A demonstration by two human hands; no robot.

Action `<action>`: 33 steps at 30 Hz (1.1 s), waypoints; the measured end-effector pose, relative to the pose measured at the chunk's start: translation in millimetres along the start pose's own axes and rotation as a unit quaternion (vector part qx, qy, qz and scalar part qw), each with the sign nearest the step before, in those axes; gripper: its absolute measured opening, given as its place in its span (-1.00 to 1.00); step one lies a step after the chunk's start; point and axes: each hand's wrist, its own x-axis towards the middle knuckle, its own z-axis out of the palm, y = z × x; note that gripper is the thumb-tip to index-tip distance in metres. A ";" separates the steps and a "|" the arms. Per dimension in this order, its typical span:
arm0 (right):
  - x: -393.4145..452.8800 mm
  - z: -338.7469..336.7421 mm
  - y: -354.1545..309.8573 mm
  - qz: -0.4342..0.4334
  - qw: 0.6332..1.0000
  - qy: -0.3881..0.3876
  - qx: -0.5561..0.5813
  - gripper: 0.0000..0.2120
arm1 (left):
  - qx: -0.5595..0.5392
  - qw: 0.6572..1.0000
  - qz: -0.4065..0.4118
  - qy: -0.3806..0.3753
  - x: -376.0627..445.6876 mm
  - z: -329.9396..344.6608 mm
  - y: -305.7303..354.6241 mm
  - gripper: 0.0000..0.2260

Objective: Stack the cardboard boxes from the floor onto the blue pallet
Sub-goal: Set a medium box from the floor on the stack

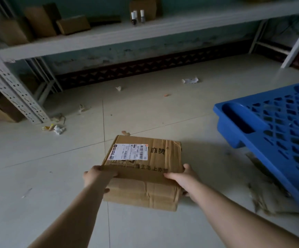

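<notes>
Both hands grip one cardboard box (143, 169) on the floor (37, 176), left hand (98, 178) and right hand (180, 179) curled round its near corners. Looks like the pickup step; next it needs lifting right onto the blue pallet (270, 133). Long axis runs near-to-far, label (128, 152) at the far-left.

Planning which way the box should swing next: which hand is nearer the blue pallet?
The right hand. It grips the cardboard box's right side, the side facing the blue pallet. The left hand grips the box's left side, farther from the pallet.
</notes>
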 end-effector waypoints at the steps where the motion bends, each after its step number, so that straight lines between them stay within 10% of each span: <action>1: -8.3 -13.5 -4.7 -0.008 1.000 0.007 0.008 -0.48 | -0.005 1.000 0.018 0.003 -16.4 1.9 12.2 -0.50; 15: -297.7 -372.9 -151.1 -0.126 0.965 0.163 0.165 -0.47 | -0.035 0.953 0.288 -0.087 -390.6 5.7 279.6 -0.48; 33: -808.8 -653.9 -201.7 -0.073 0.898 0.394 0.179 -0.29 | 0.002 0.883 0.291 -0.368 -886.9 -72.9 426.9 -0.55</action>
